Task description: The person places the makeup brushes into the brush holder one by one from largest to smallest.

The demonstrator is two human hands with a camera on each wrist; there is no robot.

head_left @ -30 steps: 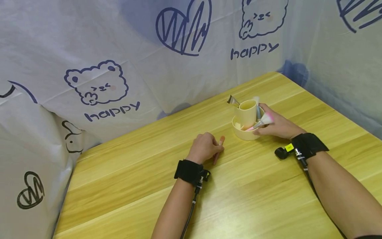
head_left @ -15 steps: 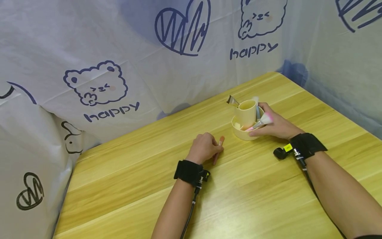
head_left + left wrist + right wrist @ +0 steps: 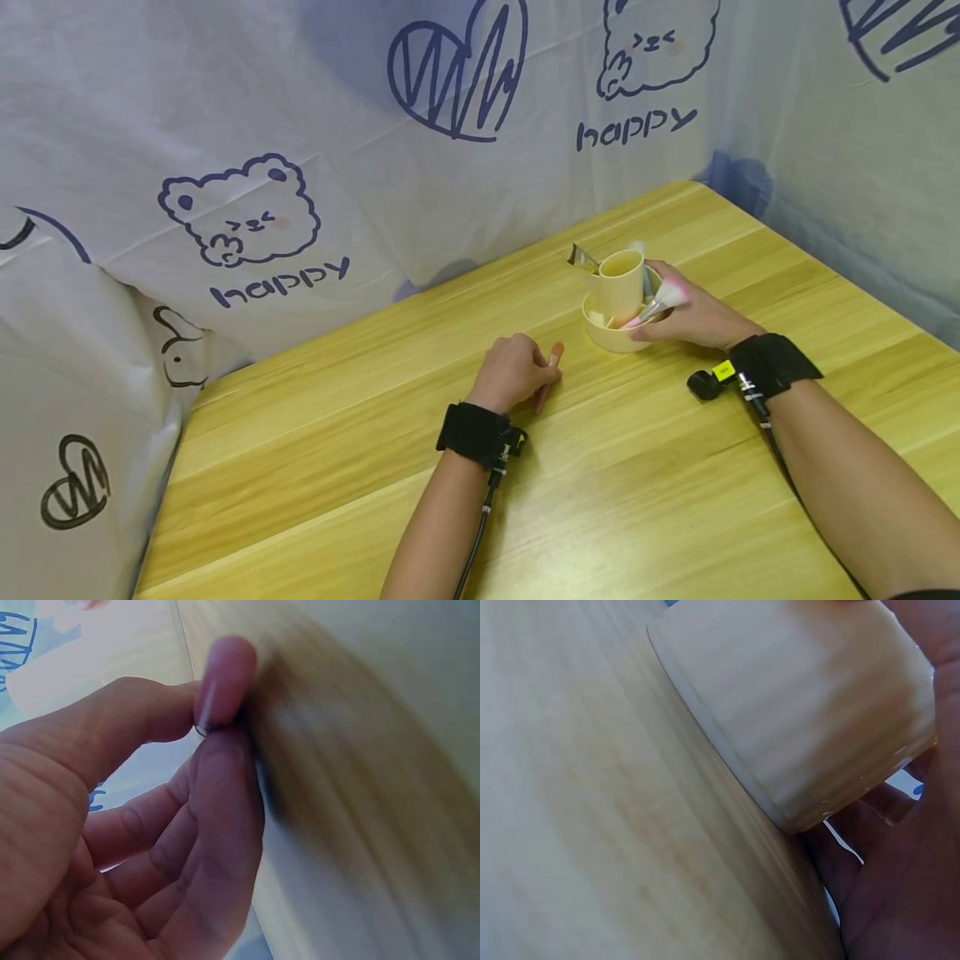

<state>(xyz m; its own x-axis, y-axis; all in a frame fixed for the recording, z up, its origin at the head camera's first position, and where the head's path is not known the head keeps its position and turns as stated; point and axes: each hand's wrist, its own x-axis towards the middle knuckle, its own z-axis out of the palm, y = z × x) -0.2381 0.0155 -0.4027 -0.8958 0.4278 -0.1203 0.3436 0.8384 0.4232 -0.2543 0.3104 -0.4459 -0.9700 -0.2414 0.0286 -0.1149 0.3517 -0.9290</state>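
Note:
My left hand (image 3: 513, 372) pinches a small makeup brush (image 3: 556, 354) between thumb and fingers, low over the table. Its orange bristles point away from me; the rounded pink handle end (image 3: 227, 675) shows in the left wrist view. To the right, my right hand (image 3: 701, 312) grips the side of a cream round brush holder (image 3: 611, 338), thumb in front and fingers partly hidden behind. A taller cup (image 3: 619, 287) rises from its middle. Around that cup lean a dark flat brush (image 3: 583, 258), a pale brush (image 3: 647, 279) and a pink-and-white fluffy brush (image 3: 660, 302). In the right wrist view, the holder's wall (image 3: 795, 705) stands close against the wood.
The wooden table (image 3: 337, 433) ends at the back against a white cloth (image 3: 360, 167) with blue bear and heart drawings. A second cloth wall (image 3: 862, 192) hangs along the right. Black wrist straps (image 3: 472, 432) with cables run along both forearms.
The brush holder has turned slightly in my right hand: its back brushes shift a little left, the fluffy front one a little right. My left hand keeps its pinch on the makeup brush.

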